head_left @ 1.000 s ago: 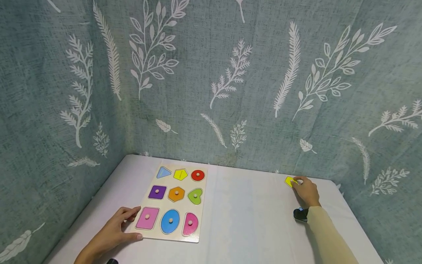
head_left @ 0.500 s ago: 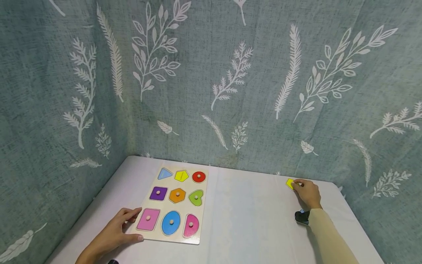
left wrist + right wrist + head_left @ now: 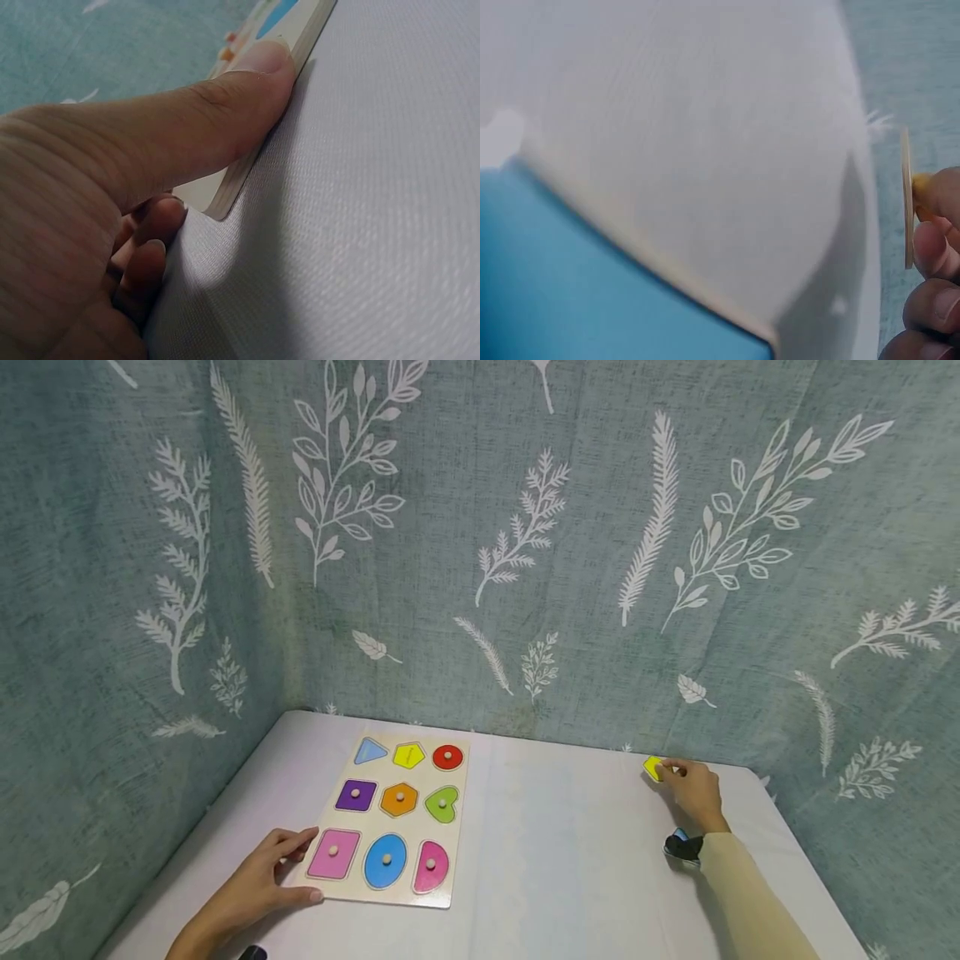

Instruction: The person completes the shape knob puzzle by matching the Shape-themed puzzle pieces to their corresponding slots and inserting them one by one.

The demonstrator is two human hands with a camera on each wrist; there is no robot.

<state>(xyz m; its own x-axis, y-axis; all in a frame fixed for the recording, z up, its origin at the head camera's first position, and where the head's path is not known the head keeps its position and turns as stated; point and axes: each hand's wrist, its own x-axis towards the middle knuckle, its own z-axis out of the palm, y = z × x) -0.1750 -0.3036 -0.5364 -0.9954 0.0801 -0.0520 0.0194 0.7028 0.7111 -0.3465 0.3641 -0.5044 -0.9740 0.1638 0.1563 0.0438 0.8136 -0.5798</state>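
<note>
On the left half of the table lies a wooden shape puzzle board (image 3: 375, 818) with coloured knobbed pieces. My left hand (image 3: 258, 877) holds its near left corner. The thumb (image 3: 255, 71) lies on the near edge, with the fingers by the left side. The board's blue triangle space (image 3: 371, 750) and yellow pentagon space (image 3: 408, 756) show no knobs. At the far right, my right hand (image 3: 693, 792) pinches a yellow pentagon puzzle piece (image 3: 653, 768) by its knob. The right wrist view shows that piece (image 3: 908, 199) edge-on, apart from the table.
A blue triangle piece (image 3: 622, 277) lies on the white table (image 3: 555, 843) under the right wrist, partly hidden by the black wrist camera (image 3: 682, 846). Green leaf-patterned cloth (image 3: 450, 568) rises behind the table and along its left side.
The yellow pentagon piece has tilted and shifted slightly left, up off the table with my right hand. My left hand stays at the board's corner.
</note>
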